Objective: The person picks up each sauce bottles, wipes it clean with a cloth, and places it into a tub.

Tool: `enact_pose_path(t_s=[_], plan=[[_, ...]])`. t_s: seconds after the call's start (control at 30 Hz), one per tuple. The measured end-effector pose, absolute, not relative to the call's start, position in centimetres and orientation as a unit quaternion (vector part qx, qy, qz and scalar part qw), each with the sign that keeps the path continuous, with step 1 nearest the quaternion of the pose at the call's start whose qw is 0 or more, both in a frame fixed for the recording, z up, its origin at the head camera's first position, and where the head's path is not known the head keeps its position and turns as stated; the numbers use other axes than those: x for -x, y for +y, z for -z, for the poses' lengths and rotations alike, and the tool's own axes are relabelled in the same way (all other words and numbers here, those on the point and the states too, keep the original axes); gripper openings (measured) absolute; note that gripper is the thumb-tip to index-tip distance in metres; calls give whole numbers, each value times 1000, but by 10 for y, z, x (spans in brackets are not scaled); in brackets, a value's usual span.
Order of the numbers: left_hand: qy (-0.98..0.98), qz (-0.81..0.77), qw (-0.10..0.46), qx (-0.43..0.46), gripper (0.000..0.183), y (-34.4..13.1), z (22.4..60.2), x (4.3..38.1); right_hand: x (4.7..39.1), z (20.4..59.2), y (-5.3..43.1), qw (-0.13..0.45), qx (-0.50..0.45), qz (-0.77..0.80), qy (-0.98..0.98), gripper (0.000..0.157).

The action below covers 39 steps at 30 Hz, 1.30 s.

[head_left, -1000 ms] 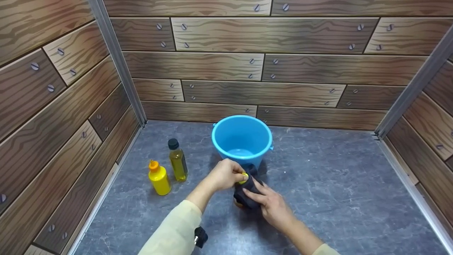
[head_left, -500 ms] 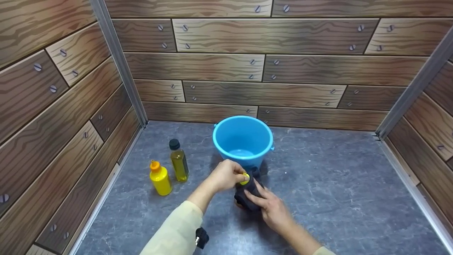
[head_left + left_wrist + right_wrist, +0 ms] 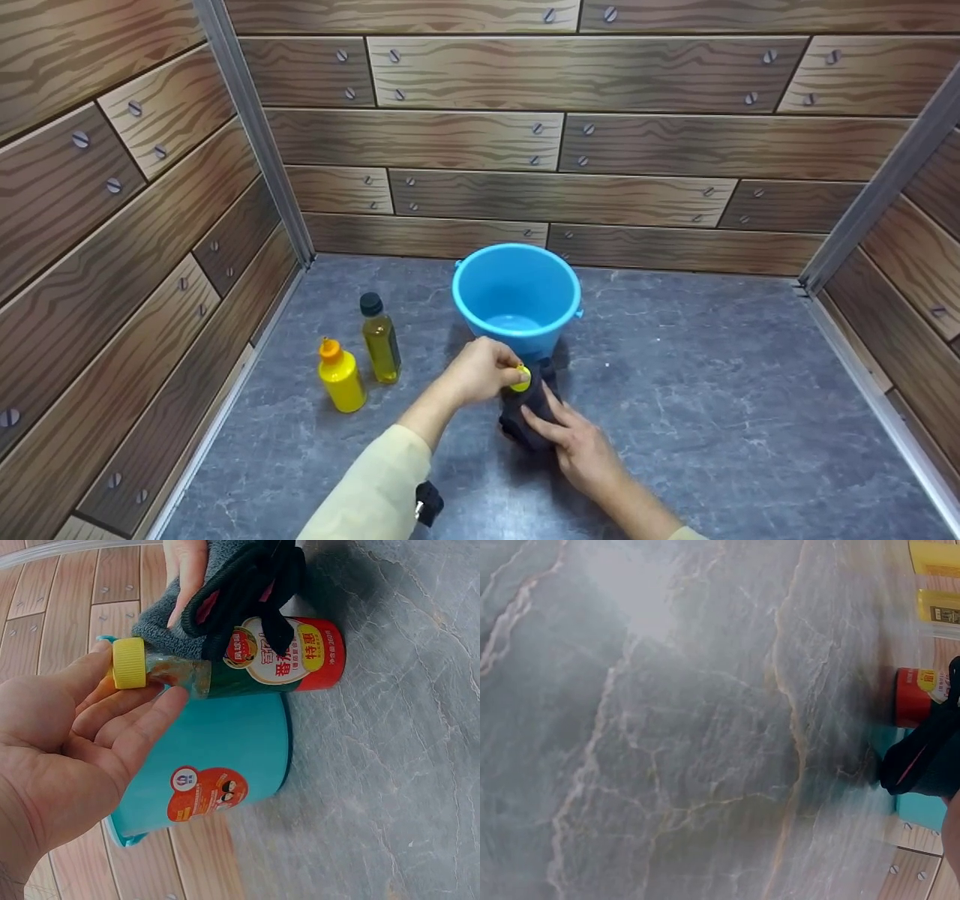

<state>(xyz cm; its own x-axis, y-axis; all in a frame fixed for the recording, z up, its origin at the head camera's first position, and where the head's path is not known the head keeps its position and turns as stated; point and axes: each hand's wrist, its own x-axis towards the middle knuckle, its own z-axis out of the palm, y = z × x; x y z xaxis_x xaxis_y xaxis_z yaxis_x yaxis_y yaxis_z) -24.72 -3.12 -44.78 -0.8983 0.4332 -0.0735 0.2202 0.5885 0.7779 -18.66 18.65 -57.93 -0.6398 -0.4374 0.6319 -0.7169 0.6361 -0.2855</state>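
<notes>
A sauce bottle (image 3: 322,656) with a red label and a yellow cap (image 3: 129,664) stands in front of the blue bucket (image 3: 517,330). My left hand (image 3: 480,373) pinches the cap between thumb and fingertips. Wrapped against the bottle's side is a dark grey cloth (image 3: 176,622), which my right hand (image 3: 589,454) holds there with spread fingers. In the head view the cloth and hands cover most of the bottle. The right wrist view catches only the bottle's red base and the cloth's dark edge (image 3: 911,765).
To the left stand a yellow squeeze bottle (image 3: 343,382) with an orange nozzle and an oil bottle (image 3: 383,349) with a dark cap. Wood-patterned walls (image 3: 465,139) enclose the grey marbled surface (image 3: 720,405) at the back and both sides.
The cloth and my right hand have shifted slightly down along the bottle, and a little more of the yellow cap shows. My left hand keeps its pinch on the cap.
</notes>
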Motion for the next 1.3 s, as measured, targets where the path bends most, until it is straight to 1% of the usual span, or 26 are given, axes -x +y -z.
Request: enact_pose_path(t_s=[0.23, 0.53, 0.77, 0.97, 1.07, 1.3], plan=[[881, -418, 127, -182, 15, -31, 450, 247, 185, 584, 187, 252, -330, -262, -871, 85], [879, -423, 131, -176, 15, -29, 451, 246, 179, 594, 195, 214, -332, -256, -882, 83], [880, -422, 131, -177, 15, -30, 447, 246, 181, 596, 195, 218, -333, -262, -879, 77], [880, -420, 128, -182, 15, -30, 448, 246, 179, 595, 196, 223, -340, -244, -880, 74], [880, -421, 126, -182, 15, -30, 449, 247, 178, 594, 196, 206, -339, -234, -888, 73], [879, -422, 117, -190, 14, -30, 450, 247, 178, 587, 196, 135, -321, -206, -914, 65]])
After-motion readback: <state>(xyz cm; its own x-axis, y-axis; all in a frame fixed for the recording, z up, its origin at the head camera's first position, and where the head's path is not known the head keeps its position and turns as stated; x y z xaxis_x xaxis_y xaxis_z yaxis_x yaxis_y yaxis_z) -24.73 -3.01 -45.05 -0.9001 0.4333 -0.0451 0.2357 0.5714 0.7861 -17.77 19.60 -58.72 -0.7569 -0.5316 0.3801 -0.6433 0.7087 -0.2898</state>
